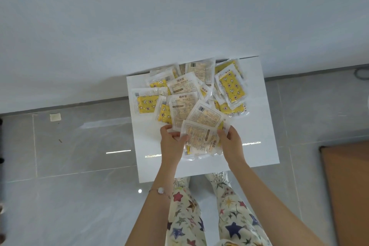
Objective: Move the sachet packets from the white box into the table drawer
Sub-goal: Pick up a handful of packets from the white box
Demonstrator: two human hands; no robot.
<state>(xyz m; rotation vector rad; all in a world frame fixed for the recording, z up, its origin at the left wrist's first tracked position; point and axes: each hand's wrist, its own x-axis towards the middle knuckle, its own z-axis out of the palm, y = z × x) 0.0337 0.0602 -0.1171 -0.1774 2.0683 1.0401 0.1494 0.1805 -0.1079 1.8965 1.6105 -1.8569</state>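
6 o'clock, nearest: star-print trousers (187, 215), with pale shoes (218, 175) on grey tiled floor (69, 146). Both bare forearms reach forward from the bottom edge. Thin bracelet (160, 190) with a pale bead on the left wrist.

Centre, just past the shoes: white drawer (257, 126) pulled out toward the person, its far end running under the table edge. Glossy base, light glare at its near end.

Hands meet over the near half of the drawer.
- Left hand (172, 144): thumb laid on top of a stack of sachet packets (200, 140), fingers curled beneath its 9 o'clock edge. A pinch.
- Right hand (232, 145): fingers curled round the stack's 3 o'clock edge, gripping it.
- Stack is clear-wrapped and shows its printed side, text too small to read. Cannot tell whether it rests on the drawer base or is lifted off it.

Beyond the hands, toward 12 o'clock: loose heap of hand-warmer sachets (189, 94) fills the drawer's far half. The sachets overlap at all angles. Some show yellow star-and-moon print, others the white label side reading "HAND WARMER". The nearest ones touch the held stack. The farthest slip under the table edge.

Farthest, whole upper frame: white tabletop (139, 26).

9 o'clock, on the floor well apart from the drawer: small white scrap (55, 117). 4 o'clock, at the frame edge: brown board (347, 195) lying flat.
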